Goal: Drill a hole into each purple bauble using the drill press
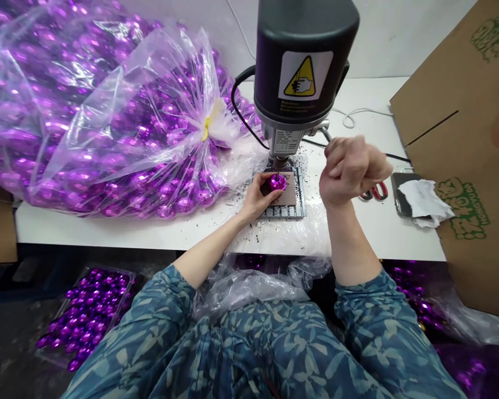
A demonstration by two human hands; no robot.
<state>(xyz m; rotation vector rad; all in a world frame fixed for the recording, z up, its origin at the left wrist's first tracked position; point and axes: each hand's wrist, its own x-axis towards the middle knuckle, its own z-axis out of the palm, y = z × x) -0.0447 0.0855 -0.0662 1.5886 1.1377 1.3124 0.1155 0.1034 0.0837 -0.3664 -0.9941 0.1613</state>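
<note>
white bench, left hand grasping a shiny purple faceted ball beneath the drill press, right hand raised, its grip clenched by the machine's lever

left hand: pinching purple ball under drill press
right hand: curled round press lever
clear bag: yellow-tied

1 white tabletop meets a pale wall, with dark floor below at left.
</note>
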